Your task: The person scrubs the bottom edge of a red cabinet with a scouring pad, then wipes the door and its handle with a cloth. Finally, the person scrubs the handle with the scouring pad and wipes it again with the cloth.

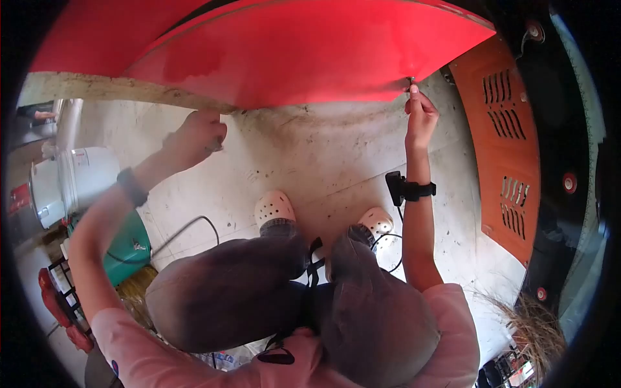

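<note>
Head view: "Which thing lies at the hands, and where?"

"A red panel [291, 52], spanning the upper part of the view above the pale floor [336, 158]. Its face is smooth and glossy, with a darker red patch toward the left and soft pale reflections; its rim at the upper right is thin and brownish. A small dark fitting [411, 80] sits near the lower edge, toward the right."

"State of the right hand [421, 119]?"

"Raised to that edge, thumb and forefinger pinching the small dark fitting."

"And the left hand [199, 137]?"

"Blurred, just below the panel's lower left portion, fingers curled inward. A small dark item [213, 147] shows at the fingers; whether it is pinched cannot be told."

"Surroundings?"

"Right: an orange panel [497, 152], pierced by groups of slanted slots. Left: a white bucket [99, 178], with a green container [129, 249] below it in the view. Lower centre: two pale perforated clogs [274, 208] on the floor, between the outstretched arms."
</note>
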Available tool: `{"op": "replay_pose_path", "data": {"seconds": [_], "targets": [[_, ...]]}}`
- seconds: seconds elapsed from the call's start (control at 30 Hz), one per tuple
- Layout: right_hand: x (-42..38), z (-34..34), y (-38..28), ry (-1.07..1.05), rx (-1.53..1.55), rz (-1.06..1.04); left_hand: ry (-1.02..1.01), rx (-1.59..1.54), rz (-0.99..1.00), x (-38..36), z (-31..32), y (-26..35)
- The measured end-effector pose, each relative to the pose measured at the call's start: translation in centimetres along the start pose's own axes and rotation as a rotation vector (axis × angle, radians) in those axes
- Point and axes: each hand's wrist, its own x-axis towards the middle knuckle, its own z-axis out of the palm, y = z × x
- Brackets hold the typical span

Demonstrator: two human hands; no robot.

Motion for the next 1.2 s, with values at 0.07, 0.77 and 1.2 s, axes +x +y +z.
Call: {"op": "replay_pose_path", "data": {"seconds": [0.07, 0.77, 1.2], "targets": [[-0.1, 0.3, 0.0, 0.016, 0.009, 0.011, 0.259, -0.418, -0.074, -0.8, -0.7, 2.2], [-9.2, 3.0, -4.4, -0.701, -0.205, 0.115, 0.276, -2.328, 0.096, 5.5, 2.7, 9.2], [-9.2, 1.7, -4.0, -0.444, -0.628, -0.665, -0.256, -2.395, 0.194, 5.5, 7.7, 9.0]]}}
